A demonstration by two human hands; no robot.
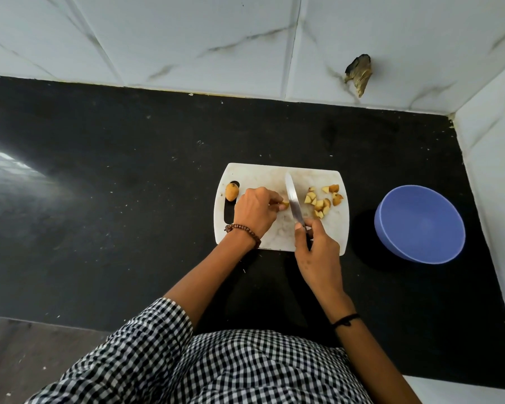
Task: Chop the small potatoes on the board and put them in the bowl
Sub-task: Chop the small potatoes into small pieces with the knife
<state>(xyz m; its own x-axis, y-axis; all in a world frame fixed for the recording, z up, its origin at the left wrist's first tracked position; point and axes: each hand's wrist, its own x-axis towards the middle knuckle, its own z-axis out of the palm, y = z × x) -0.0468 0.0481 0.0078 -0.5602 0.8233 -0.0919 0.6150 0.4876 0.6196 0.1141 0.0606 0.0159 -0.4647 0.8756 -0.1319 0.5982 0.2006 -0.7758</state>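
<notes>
A white cutting board (257,173) lies on the black counter. My left hand (254,209) pinches a potato piece (284,205) at the board's middle. My right hand (317,243) grips the handle of a knife (294,204), whose blade stands just right of that piece. Several chopped potato pieces (322,201) lie on the board's right part. One whole small potato (232,191) sits at the board's left edge, by the handle slot. A blue bowl (420,224) stands on the counter to the right of the board, with nothing in it.
The black counter (129,185) stretches wide to the left. White tiled walls close off the back and the right side, just beyond the bowl. A damaged dark patch (359,72) marks the back wall. The counter's front edge lies near my body.
</notes>
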